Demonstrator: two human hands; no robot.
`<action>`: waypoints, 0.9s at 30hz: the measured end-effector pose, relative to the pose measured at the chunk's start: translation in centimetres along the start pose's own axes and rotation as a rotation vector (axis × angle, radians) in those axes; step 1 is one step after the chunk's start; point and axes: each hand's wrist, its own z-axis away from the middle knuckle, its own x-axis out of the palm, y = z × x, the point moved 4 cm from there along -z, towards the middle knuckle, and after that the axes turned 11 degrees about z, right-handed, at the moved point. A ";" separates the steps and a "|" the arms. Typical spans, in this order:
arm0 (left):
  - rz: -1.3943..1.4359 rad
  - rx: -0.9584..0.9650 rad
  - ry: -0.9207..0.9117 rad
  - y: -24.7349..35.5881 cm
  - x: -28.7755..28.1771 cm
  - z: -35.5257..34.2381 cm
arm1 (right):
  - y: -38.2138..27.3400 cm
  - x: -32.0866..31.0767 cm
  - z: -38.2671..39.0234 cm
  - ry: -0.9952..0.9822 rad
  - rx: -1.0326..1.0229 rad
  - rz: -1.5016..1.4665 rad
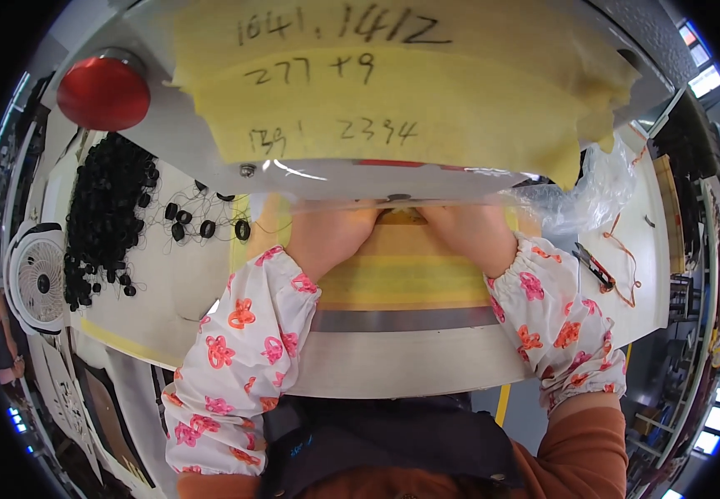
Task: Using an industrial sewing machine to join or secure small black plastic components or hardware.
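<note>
My left hand (332,237) and my right hand (470,235) reach in under the front edge of a light grey machine (385,185). The machine's edge covers the fingers of both, so what they hold, if anything, is hidden. Between the hands lies a work surface covered with strips of yellow tape (410,274). Small black wire coils (208,229) with thin loose leads are scattered left of my left hand. One black coil (242,230) is the nearest to that wrist. White flowered sleeve covers are on both forearms.
A large heap of black coils (106,216) lies at the left, beside a white fan (40,279). The machine bears a red push button (104,90) and handwritten yellow tape (410,91). At right are a see-through plastic bag (576,195), small snips (595,268) and an orange cord (631,283).
</note>
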 end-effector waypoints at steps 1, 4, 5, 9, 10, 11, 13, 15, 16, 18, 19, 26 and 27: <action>0.058 -0.041 -0.003 0.1 0.2 0.0 | 0.2 -0.1 0.1 0.006 -0.001 0.020; 0.085 -0.111 -0.098 0.7 -0.1 -0.4 | -0.1 -0.3 -0.1 -0.034 0.051 0.023; 0.081 -0.117 -0.096 0.8 -0.4 -0.4 | -0.1 -0.2 -0.1 -0.075 0.106 0.010; 0.035 -0.278 -0.173 0.0 -0.8 -0.1 | -0.7 0.1 -0.1 -0.040 0.090 -0.010; 0.025 -0.303 -0.160 0.0 -1.0 0.0 | -0.7 0.1 -0.1 -0.026 0.100 -0.022; 0.023 -0.301 -0.157 0.1 -0.8 -0.1 | -0.7 0.1 0.0 -0.011 0.110 -0.034; -0.017 -0.313 -0.189 0.3 -0.2 0.0 | -0.3 0.0 0.2 -0.023 0.133 -0.056; -0.026 -0.321 -0.203 0.4 -0.1 -0.2 | 0.2 -0.1 0.2 -0.032 0.162 -0.073; -0.025 -0.326 -0.223 0.4 0.1 -0.4 | 0.2 -0.2 0.1 -0.023 0.132 -0.066; -0.011 -0.327 -0.213 0.3 -0.4 -0.6 | 0.3 -0.2 -0.1 -0.012 0.103 -0.060; 0.007 -0.328 -0.203 0.3 -0.6 -0.6 | 0.3 -0.1 -0.3 -0.013 0.110 -0.075; -0.098 -0.084 -0.020 -0.6 -0.9 0.4 | -0.9 1.0 -0.5 -0.106 0.108 0.006; -0.065 -0.087 -0.016 -0.4 -0.4 0.5 | -0.4 0.6 0.0 -0.144 0.171 0.041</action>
